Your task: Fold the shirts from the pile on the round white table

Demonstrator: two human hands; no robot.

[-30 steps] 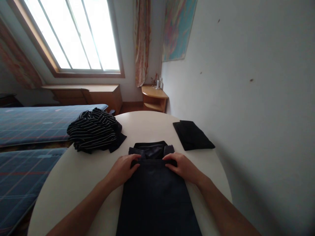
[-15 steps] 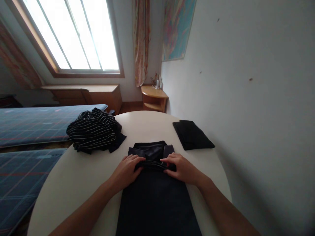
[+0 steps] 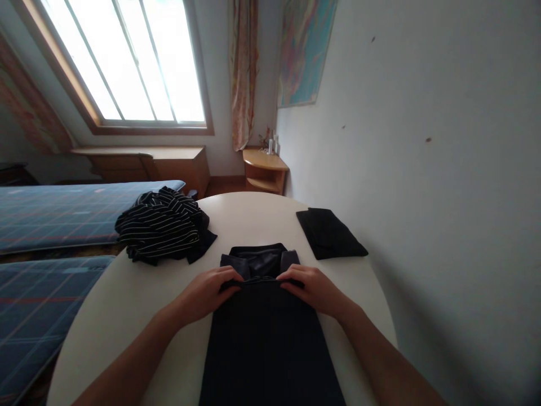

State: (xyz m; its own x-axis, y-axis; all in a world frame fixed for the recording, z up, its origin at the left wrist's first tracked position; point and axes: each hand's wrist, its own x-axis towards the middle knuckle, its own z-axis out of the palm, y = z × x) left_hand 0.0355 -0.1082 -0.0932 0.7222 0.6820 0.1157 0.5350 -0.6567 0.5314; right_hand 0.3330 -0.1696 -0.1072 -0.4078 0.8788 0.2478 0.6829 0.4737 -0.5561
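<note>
A dark navy-black garment (image 3: pixel 270 344) lies lengthwise on the white round table (image 3: pixel 249 214), its near end running out of the bottom of the view. Collar-like flaps and a shiny dark lining (image 3: pixel 262 261) show at its far end. My left hand (image 3: pixel 213 290) pinches a folded edge of the cloth from the left, thumb below and fingers above. From the right, my right hand (image 3: pixel 310 286) grips the same edge in a similar pinch. The edge stretches fairly straight between both hands, just short of the flaps. What kind of garment it is stays unclear.
A crumpled black-and-white striped garment (image 3: pixel 164 225) lies at the table's far left. Folded black clothing (image 3: pixel 332 232) rests at the far right, near the wall (image 3: pixel 422 225). Beds with blue plaid mattresses (image 3: pixel 46 214) stand left, and a corner shelf (image 3: pixel 266 160) beyond.
My left hand has shifted slightly left along the cloth. The gathered edge between my hands now looks straighter and flatter. Both piles of clothing stay where they were.
</note>
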